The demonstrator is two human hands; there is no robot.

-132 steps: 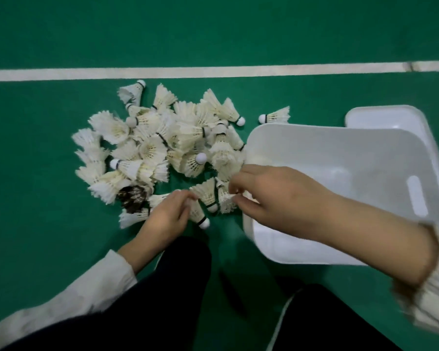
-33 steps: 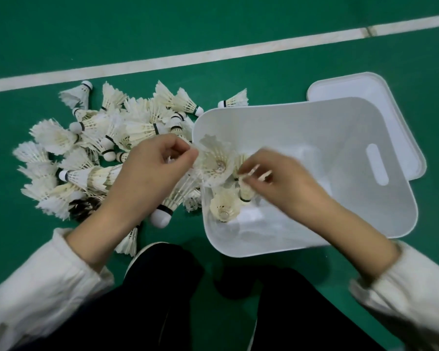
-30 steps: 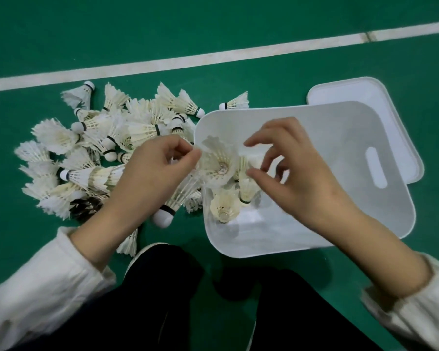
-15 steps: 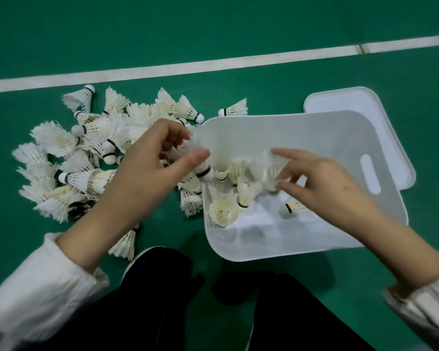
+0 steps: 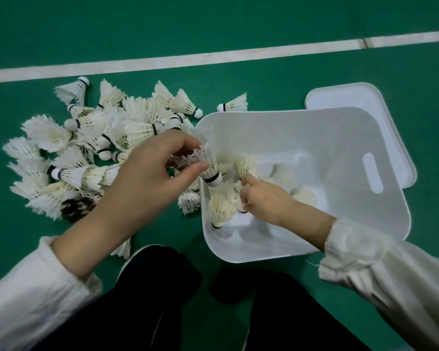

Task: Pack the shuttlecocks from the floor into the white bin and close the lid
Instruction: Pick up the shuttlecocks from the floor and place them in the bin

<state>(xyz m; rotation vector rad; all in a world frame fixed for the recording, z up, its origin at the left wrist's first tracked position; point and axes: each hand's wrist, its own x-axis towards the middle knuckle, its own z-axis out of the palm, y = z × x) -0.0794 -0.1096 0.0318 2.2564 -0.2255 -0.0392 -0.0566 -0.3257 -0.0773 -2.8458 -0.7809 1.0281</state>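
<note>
One shuttlecock (image 5: 210, 165) pinched (left hand (image 5: 150, 178)); right hand (image 5: 266, 198) curled inside bin (image 5: 314, 127).

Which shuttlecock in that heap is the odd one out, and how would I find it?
Start at the white bin on the green floor; the heap of shuttlecocks lies to its left. At the heap's near edge, beside the left forearm, sits the dark shuttlecock: its feathers are dark brown, all the others white.
</note>
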